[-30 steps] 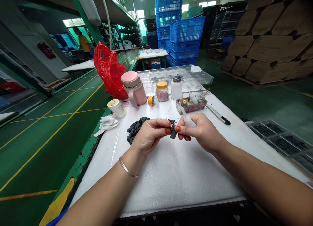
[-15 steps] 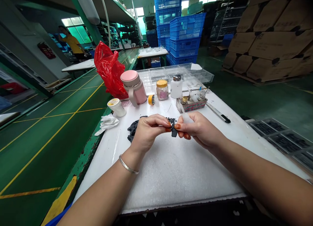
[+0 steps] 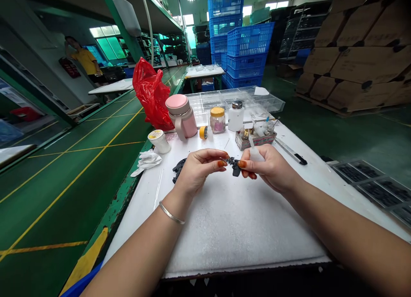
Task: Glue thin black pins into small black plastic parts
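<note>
My right hand (image 3: pixel 268 166) pinches a small black plastic part (image 3: pixel 236 168) between thumb and fingers. The same hand also has a translucent white squeeze bottle (image 3: pixel 257 155) with a thin tip pointing up. Just left of the part is my left hand (image 3: pixel 205 166), its thumb and forefinger apart with nothing visible between them; its other fingers are partly hidden. Behind the fingertips, tiny black pieces (image 3: pixel 230 160) lie scattered on the white foam-covered table (image 3: pixel 244 228). A pile of larger black parts (image 3: pixel 179 168) is partly covered by my left hand.
Along the back stand a pink mug (image 3: pixel 186 121), a yellow-lidded jar (image 3: pixel 217 120), a white pump bottle (image 3: pixel 236 117) and a small box of supplies (image 3: pixel 257 139). A utility knife (image 3: pixel 292 152) lies right; white gloves (image 3: pixel 147 161) and a white tub (image 3: pixel 159 141) sit left.
My left fingers have come off the black part and parted, moving slightly left of it. My right hand still holds the part and bottle. The whole view has shifted a little.
</note>
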Motion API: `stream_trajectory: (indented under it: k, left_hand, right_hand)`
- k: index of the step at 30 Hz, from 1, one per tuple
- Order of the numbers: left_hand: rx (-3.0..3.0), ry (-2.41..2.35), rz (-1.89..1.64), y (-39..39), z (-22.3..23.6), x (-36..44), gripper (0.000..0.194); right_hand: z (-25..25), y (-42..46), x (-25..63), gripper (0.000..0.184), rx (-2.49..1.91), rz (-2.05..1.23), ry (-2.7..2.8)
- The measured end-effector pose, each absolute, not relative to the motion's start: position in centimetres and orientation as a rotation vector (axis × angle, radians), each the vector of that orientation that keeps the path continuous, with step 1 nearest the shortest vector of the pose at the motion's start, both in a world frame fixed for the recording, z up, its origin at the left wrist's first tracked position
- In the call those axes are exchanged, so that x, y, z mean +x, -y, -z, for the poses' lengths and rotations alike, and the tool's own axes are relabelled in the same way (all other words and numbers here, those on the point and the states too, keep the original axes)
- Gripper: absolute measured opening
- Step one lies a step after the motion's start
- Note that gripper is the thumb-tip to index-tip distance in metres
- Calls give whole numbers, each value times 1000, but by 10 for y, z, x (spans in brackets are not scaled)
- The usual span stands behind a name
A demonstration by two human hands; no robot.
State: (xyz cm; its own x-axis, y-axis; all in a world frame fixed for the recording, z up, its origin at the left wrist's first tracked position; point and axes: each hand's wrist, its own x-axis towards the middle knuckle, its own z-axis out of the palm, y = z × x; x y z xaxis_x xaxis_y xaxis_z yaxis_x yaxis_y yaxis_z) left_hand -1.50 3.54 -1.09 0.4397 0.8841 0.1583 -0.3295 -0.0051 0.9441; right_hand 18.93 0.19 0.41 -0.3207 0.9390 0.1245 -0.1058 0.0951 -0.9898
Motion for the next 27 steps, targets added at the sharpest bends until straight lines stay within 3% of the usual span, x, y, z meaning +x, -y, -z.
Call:
stream_trajectory:
  k: [27]
  left_hand:
    - [1000,-654,-826,-28,13,-9,33]
  right_hand:
    - [-2,3,178,34,-980,-1288,1479]
